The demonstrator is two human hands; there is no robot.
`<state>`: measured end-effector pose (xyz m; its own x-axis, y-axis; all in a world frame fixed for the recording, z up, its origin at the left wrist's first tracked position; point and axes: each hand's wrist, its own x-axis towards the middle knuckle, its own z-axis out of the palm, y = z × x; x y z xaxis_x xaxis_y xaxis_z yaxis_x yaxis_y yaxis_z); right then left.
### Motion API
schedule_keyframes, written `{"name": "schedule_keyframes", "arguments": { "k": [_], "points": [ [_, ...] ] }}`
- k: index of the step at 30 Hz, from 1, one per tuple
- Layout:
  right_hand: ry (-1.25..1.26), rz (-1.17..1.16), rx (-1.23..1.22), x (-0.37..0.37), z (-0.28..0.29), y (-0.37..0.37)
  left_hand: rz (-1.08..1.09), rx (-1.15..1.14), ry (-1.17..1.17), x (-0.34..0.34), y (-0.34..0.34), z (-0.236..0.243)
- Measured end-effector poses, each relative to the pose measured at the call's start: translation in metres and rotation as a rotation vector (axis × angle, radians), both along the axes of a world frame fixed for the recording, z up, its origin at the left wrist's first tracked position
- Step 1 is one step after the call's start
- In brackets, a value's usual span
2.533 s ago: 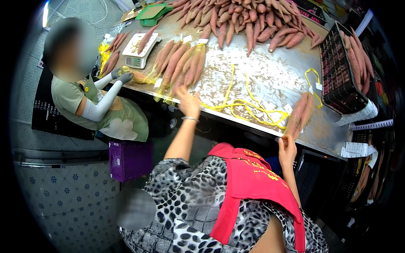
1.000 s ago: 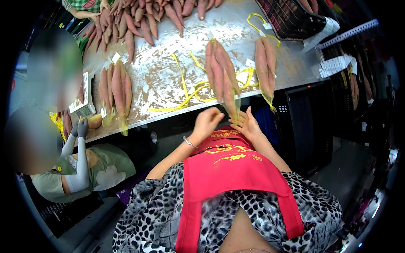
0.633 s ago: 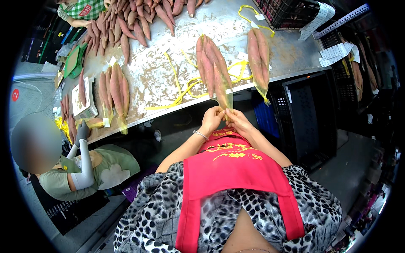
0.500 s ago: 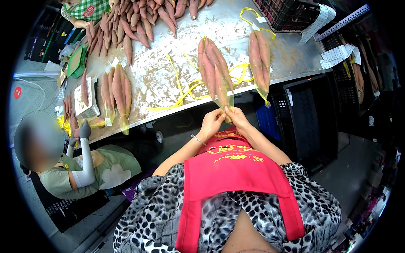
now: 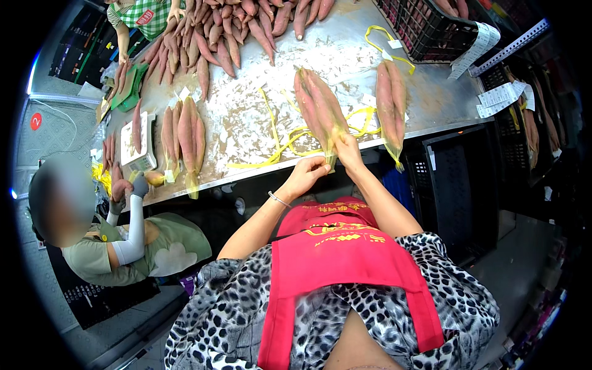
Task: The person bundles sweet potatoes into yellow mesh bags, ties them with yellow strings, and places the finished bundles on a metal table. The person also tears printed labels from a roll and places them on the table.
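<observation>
A yellow mesh bag of long pink sweet potatoes point(image 5: 314, 102) lies on the metal table point(image 5: 234, 135), its neck hanging over the near edge. My left hand point(image 5: 307, 176) pinches the bag's loose end below the edge. Higher up, my right hand point(image 5: 348, 154) grips the neck just under the potatoes. Yellow ties point(image 5: 271, 123) with white tags lie around the bag. A second filled bag point(image 5: 390, 102) rests to the right, and more bagged potatoes point(image 5: 188, 135) lie to the left.
At the back are a heap of loose potatoes point(image 5: 234, 28), a black crate point(image 5: 407, 31) and a green tray point(image 5: 126, 92). A white scale point(image 5: 137, 157) stands left. A gloved co-worker point(image 5: 126, 246) works at lower left, another person point(image 5: 148, 18) at the far side. Dark crates point(image 5: 459, 185) stand below right.
My hands left their earlier places on two separate bundles and came together on the middle bag's neck. Over the last half second my right hand moved up toward the potatoes, apart from my left.
</observation>
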<state>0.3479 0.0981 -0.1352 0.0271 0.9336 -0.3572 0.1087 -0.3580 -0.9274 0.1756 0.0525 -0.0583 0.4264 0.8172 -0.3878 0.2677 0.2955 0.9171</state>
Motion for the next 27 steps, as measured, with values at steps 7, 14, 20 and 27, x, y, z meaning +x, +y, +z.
{"name": "schedule_keyframes", "arguments": {
  "k": [7,14,20,27],
  "points": [
    [-0.091,0.098,-0.086,0.031,0.034,-0.069,0.316,-0.308,-0.049,0.015,-0.015,-0.054],
    [-0.170,0.237,-0.032,0.043,0.030,-0.084,0.651,-0.257,-0.333,0.049,0.030,-0.083],
    [0.034,0.222,-0.164,0.039,0.044,-0.073,0.853,0.038,0.014,0.040,0.062,-0.098],
    [0.311,0.247,-0.179,0.030,0.051,-0.074,0.727,-0.444,-0.412,0.025,0.045,-0.077]
  ]
}}
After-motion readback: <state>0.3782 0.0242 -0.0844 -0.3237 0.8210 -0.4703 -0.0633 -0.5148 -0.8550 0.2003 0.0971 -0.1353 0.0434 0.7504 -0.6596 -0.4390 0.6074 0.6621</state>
